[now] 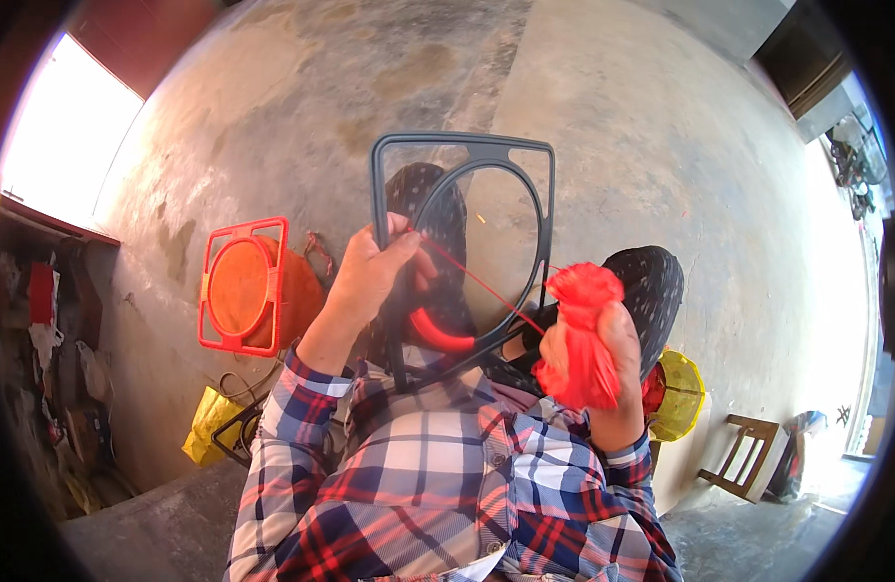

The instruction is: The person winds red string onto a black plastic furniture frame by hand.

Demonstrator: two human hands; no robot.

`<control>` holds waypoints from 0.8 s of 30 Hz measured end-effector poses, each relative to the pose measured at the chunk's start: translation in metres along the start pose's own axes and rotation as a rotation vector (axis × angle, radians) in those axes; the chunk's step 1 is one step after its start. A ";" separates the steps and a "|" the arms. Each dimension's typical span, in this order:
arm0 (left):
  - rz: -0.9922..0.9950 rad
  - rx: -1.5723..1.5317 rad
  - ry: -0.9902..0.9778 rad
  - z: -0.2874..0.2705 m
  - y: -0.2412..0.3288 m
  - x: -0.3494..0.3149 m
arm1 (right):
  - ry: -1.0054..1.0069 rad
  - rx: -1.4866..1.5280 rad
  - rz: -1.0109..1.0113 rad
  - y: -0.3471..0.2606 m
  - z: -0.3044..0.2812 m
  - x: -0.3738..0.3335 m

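A dark grey square frame (pixel 465 145) with a round ring inside it stands over my lap, tilted. Red yarn (pixel 438 332) is wound closely round the lower left stretch of the ring. At the frame's left side, my left hand (pixel 374 262) is closed on it, with fingers by the ring and the yarn's end. A red strand (pixel 481 282) runs taut from there down across the ring opening. My right hand (pixel 614 354) is closed round a thick bundle of red yarn (pixel 585 330), just right of the frame and slightly blurred.
On the left, a red frame (pixel 207 291) of like shape leans on an orange rounded object (pixel 297 281). A yellow bag (pixel 212 427) lies nearer. A yellow see-through basket (pixel 682 393) and a small wooden stool (pixel 743 456) stand at the right on the concrete floor (pixel 612 145).
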State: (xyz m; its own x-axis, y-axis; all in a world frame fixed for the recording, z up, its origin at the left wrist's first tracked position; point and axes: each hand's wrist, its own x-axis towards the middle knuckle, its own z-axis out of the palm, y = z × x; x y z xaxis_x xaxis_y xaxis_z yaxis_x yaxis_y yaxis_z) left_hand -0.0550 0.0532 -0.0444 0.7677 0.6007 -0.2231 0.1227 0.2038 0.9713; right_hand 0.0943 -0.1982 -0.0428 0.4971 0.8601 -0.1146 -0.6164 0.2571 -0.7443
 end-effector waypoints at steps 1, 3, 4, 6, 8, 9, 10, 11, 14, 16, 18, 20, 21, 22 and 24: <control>0.011 -0.025 -0.010 -0.004 -0.001 -0.002 | -0.010 -0.063 0.027 0.000 0.000 0.013; 0.009 -0.032 -0.017 0.006 -0.001 -0.003 | 0.145 -0.161 0.042 0.011 -0.019 0.038; 0.005 -0.035 -0.018 0.012 -0.001 -0.005 | 0.223 -0.120 0.062 0.020 -0.033 0.052; 0.030 0.019 -0.027 0.021 0.004 -0.009 | 0.297 -0.078 0.079 0.025 -0.041 0.074; 0.082 0.162 -0.021 0.032 0.011 -0.014 | 0.256 -0.359 0.119 0.029 -0.028 0.091; 0.086 0.162 -0.035 0.038 0.010 -0.014 | 0.266 -0.360 0.110 0.028 -0.020 0.097; 0.239 0.262 -0.028 0.042 0.008 -0.015 | 0.199 -0.395 0.091 0.028 -0.010 0.104; 0.394 0.363 -0.021 0.046 0.006 -0.015 | 0.133 -0.429 0.072 0.027 -0.005 0.107; 0.292 0.299 -0.070 0.051 0.012 -0.017 | -0.091 -0.091 0.056 0.016 0.014 0.099; 0.266 0.294 -0.095 0.052 0.017 -0.018 | -0.148 0.208 -0.059 0.013 0.011 0.095; 0.337 0.330 -0.050 0.051 0.016 -0.015 | -0.007 0.043 -0.089 0.014 -0.002 0.089; 0.378 0.372 -0.014 0.050 0.014 -0.013 | 0.066 -0.149 -0.099 0.016 0.000 0.081; 0.376 0.372 -0.020 0.052 0.015 -0.012 | 0.122 -0.522 -0.287 0.018 0.006 0.075; 0.399 0.328 -0.027 0.056 0.016 -0.015 | 0.160 -0.892 -0.467 0.016 0.020 0.072; 0.381 0.315 -0.096 0.063 0.019 -0.016 | 0.210 -1.247 -0.685 0.000 0.042 0.071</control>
State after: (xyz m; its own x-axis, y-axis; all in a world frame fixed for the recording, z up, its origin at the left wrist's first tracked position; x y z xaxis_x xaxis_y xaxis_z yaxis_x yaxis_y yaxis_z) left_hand -0.0257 -0.0013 -0.0170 0.8475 0.5101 0.1468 -0.0051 -0.2688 0.9632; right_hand 0.1043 -0.1188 -0.0234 0.6182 0.6194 0.4839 0.6489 -0.0547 -0.7589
